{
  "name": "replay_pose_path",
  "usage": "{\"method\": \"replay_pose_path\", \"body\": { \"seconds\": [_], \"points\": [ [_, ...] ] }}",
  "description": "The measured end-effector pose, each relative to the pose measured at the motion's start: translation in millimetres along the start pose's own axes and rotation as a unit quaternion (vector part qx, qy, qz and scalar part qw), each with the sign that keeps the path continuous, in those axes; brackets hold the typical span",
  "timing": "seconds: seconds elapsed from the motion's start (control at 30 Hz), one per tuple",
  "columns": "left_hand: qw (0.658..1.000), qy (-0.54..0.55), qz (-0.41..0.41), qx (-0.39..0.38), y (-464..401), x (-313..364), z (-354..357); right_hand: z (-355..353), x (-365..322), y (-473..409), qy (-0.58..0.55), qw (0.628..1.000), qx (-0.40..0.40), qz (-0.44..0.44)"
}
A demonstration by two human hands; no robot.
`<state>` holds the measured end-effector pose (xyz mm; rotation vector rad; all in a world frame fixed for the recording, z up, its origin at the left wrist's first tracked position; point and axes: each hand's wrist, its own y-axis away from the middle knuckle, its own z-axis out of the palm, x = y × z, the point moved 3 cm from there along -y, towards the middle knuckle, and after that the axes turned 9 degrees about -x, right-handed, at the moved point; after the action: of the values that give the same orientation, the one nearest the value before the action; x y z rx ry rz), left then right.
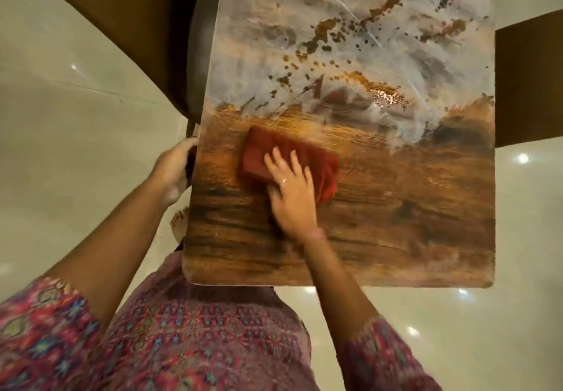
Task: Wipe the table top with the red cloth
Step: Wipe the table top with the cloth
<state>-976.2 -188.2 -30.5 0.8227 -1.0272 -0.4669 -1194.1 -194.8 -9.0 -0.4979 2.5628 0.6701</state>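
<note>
Wooden table top point(380, 223) half grey-filmed over glossy floor point(76, 101), right hand point(291, 191) flat on red cloth point(268, 154), left hand point(173, 168) gripping table edge

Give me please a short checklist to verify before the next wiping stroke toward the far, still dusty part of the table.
1. Right hand flat on the red cloth: ok.
2. Cloth lying on the table top, not hanging over an edge: ok.
3. Left hand steadying the table's left edge: ok.
4. Path ahead free of objects: ok.
5. White film on the far half removed: not ok.
6. Cloth damp enough: cannot tell.
</note>
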Motion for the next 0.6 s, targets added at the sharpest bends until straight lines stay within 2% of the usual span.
{"method": "replay_pose_path", "body": {
  "seconds": [0.13,0.23,0.33,0.43,0.5,0.6],
  "points": [
    [0.999,-0.009,-0.028,-0.029,-4,5,-5,9,2,23,-0.013,0.998,-0.059,-0.031],
    [0.998,-0.008,-0.043,-0.047,-4,8,-11,-23,20,-19,-0.007,1.0,-0.019,-0.017],
    [0.997,0.002,-0.047,-0.061,-4,8,-11,-58,45,-78,-0.003,0.995,0.056,0.083],
    [0.996,0.037,-0.052,-0.07,-4,7,-12,-87,57,-119,-0.027,0.97,0.118,0.21],
    [0.995,0.047,-0.059,-0.072,-5,6,-14,-81,43,-124,-0.052,0.953,0.134,0.268],
    [0.994,0.049,-0.078,-0.063,-3,5,-15,-41,-6,-103,-0.041,0.962,0.132,0.235]
  ]
}}
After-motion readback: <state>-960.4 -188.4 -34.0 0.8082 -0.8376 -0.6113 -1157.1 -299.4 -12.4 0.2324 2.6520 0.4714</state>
